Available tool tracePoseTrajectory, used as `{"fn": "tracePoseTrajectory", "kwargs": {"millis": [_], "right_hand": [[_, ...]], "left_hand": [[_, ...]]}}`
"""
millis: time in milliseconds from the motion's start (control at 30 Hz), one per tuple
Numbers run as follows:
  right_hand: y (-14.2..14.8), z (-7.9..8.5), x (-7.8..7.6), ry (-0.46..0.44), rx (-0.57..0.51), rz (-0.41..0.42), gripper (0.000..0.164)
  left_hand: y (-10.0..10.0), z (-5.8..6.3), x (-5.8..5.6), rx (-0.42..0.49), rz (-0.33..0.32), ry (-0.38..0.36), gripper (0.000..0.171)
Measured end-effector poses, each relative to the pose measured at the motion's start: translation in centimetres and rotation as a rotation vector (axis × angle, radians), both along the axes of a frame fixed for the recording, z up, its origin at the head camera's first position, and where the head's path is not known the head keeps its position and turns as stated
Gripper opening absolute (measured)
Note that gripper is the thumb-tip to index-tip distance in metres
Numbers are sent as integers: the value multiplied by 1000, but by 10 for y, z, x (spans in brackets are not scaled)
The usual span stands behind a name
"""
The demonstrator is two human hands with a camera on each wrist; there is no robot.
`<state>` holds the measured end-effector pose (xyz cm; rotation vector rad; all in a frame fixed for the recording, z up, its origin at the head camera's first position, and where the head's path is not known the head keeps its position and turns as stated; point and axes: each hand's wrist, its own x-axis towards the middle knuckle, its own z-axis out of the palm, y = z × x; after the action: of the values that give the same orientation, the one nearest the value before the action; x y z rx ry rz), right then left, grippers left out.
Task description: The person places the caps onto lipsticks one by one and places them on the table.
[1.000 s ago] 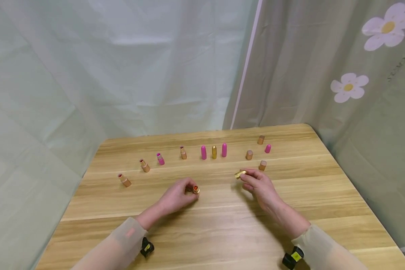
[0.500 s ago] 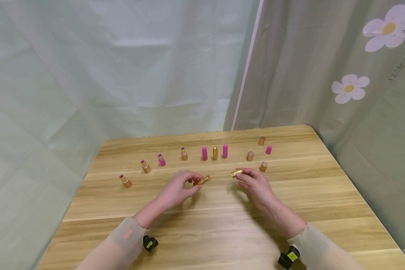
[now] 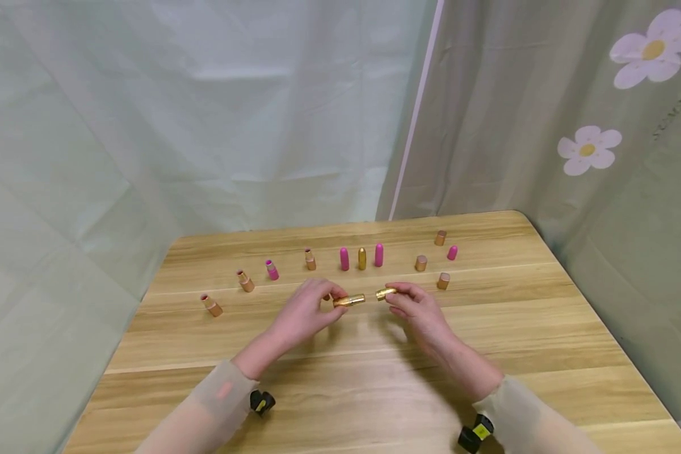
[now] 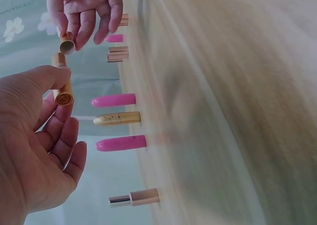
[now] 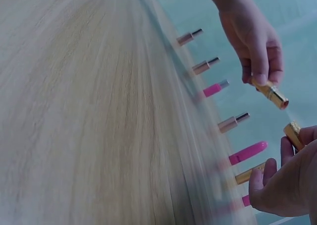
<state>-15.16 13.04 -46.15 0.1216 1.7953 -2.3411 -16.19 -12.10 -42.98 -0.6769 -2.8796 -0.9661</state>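
My left hand [image 3: 303, 312] pinches an uncapped gold lipstick tube [image 3: 349, 301] between thumb and fingers, its open end turned right. Facing it, my right hand [image 3: 422, 312] pinches a gold lipstick cap [image 3: 383, 294], mouth to the left. A small gap separates tube and cap, which both hang above the wooden table [image 3: 340, 391]. In the left wrist view the hollow mouth of the cap [image 4: 67, 44] shows just past the tube [image 4: 63, 93]. From the right wrist the tube [image 5: 272, 94] slants toward the cap [image 5: 293, 130], with reddish colour inside its open end.
Behind the hands stand two closed pink lipsticks [image 3: 379, 255] and a closed gold one [image 3: 362, 259]. Several uncapped lipsticks [image 3: 246, 281] stand along the left. At the right are copper caps [image 3: 421, 263] and a pink cap [image 3: 452, 253]. A curtain [image 3: 278, 126] hangs behind the table.
My left hand has swung the tube from pointing up toward the camera to lying sideways, and moved it right. My right hand has brought the cap left, so the gap has narrowed.
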Motion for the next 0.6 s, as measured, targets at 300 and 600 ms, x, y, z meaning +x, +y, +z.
{"fn": "tracePoseTrajectory", "kwargs": {"millis": [300, 600], "right_hand": [[-8, -1, 1, -4, 1, 10, 34], [-11, 1, 4, 1, 17, 41, 35]], "left_hand": [[5, 5, -2, -8, -16, 45, 18], [7, 8, -2, -23, -21, 52, 17]]}}
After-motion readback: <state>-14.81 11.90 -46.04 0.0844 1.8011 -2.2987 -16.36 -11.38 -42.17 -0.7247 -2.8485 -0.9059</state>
